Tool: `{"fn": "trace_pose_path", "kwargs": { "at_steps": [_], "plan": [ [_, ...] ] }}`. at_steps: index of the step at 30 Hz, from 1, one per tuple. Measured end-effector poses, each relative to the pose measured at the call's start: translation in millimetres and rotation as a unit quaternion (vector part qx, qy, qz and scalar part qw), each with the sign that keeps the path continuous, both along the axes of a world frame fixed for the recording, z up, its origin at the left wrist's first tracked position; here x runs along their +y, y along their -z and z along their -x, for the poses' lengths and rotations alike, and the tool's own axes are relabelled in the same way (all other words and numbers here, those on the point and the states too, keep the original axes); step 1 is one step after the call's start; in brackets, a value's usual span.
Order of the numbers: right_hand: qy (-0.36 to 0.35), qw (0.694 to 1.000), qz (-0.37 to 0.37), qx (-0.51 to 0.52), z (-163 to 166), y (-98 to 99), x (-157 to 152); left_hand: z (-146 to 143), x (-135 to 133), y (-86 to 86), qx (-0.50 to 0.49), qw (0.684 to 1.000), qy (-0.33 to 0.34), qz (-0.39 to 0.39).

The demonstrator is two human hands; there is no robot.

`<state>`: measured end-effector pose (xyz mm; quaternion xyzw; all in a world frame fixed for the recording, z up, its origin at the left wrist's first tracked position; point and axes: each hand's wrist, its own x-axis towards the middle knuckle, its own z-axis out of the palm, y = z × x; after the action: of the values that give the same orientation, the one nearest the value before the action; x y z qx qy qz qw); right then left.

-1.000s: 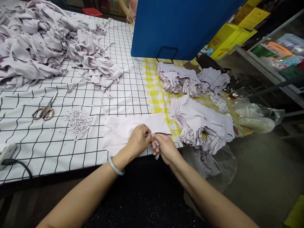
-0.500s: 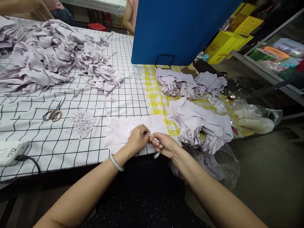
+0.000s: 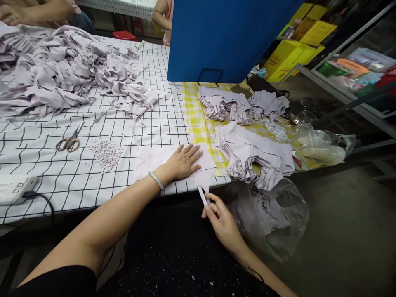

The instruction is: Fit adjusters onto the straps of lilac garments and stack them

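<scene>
My left hand (image 3: 182, 162) lies flat with its fingers spread on a pale lilac fabric piece (image 3: 151, 159) at the table's front edge. Off the edge, my right hand (image 3: 218, 214) pinches a narrow fabric strap (image 3: 202, 194) that runs up to the piece's right end. That end hangs in a point over the edge. To the right are stacked fabric pieces (image 3: 256, 144) with looped straps. Left of the piece lies a heap of small fabric snippets (image 3: 107, 154), and scissors (image 3: 69, 141) rest beyond it.
A large loose pile of lilac fabric (image 3: 62, 70) covers the back left. A blue panel (image 3: 225, 37) stands behind another stack (image 3: 229, 103). A power strip (image 3: 18, 189) sits at the left edge, a clear plastic bag (image 3: 284, 222) hangs at right. Other people (image 3: 162, 16) are across the table.
My hands have come apart. The left has opened flat onto the fabric piece; the right has moved down toward me, drawing the strap past the table edge.
</scene>
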<state>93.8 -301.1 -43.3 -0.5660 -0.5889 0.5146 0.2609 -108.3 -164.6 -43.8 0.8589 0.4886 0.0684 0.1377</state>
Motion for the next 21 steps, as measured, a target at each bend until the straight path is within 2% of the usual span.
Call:
{"fn": "trace_pose_path", "kwargs": {
  "at_steps": [2,3,4,6,7,8,9,10,11,12,13,15,17,18,21],
  "plan": [
    [0.006,1.000,-0.005,0.018,-7,10.3,-7,-1,4,1.5,-0.001,1.000,0.000,0.004],
    [0.036,0.998,-0.041,0.016,-9,11.2,-8,1,6,0.0,-0.009,1.000,0.005,0.014],
    [0.079,0.992,-0.101,-0.002,-12,9.2,-8,5,8,-3.0,-0.025,0.999,0.009,0.027],
    [0.153,0.956,-0.245,-0.055,-13,-0.9,-6,23,6,-12.6,-0.091,0.995,-0.009,0.032],
    [0.151,0.943,-0.288,-0.068,-11,-6.5,-4,36,1,-18.2,-0.142,0.989,-0.039,0.010],
    [0.109,0.949,-0.288,-0.062,-6,-10.9,-1,51,-9,-23.6,-0.197,0.976,-0.082,-0.030],
    [0.033,0.970,-0.240,-0.036,4,-12.9,2,67,-23,-28.1,-0.248,0.957,-0.130,-0.082],
    [-0.061,0.987,-0.148,0.003,17,-11.9,5,80,-41,-31.2,-0.286,0.934,-0.169,-0.129],
    [-0.150,0.987,-0.033,0.043,34,-7.8,8,92,-62,-32.4,-0.312,0.916,-0.192,-0.162],
    [-0.215,0.970,0.085,0.078,53,-1.1,10,99,-84,-31.4,-0.327,0.907,-0.200,-0.174],
    [-0.241,0.947,0.180,0.108,74,7.3,12,104,-106,-28.2,-0.335,0.908,-0.192,-0.163],
    [-0.228,0.918,0.283,0.159,110,24.4,15,104,-144,-17.1,-0.344,0.918,-0.163,-0.116],
    [-0.213,0.907,0.310,0.189,129,34.6,16,99,-167,-4.2,-0.342,0.925,-0.139,-0.086],
    [-0.222,0.909,0.299,0.188,130,35.7,16,97,-174,1.1,-0.337,0.929,-0.131,-0.082],
    [-0.291,0.934,0.170,0.122,104,22.6,13,93,-181,8.9,-0.325,0.935,-0.110,-0.087]
  ]
}}
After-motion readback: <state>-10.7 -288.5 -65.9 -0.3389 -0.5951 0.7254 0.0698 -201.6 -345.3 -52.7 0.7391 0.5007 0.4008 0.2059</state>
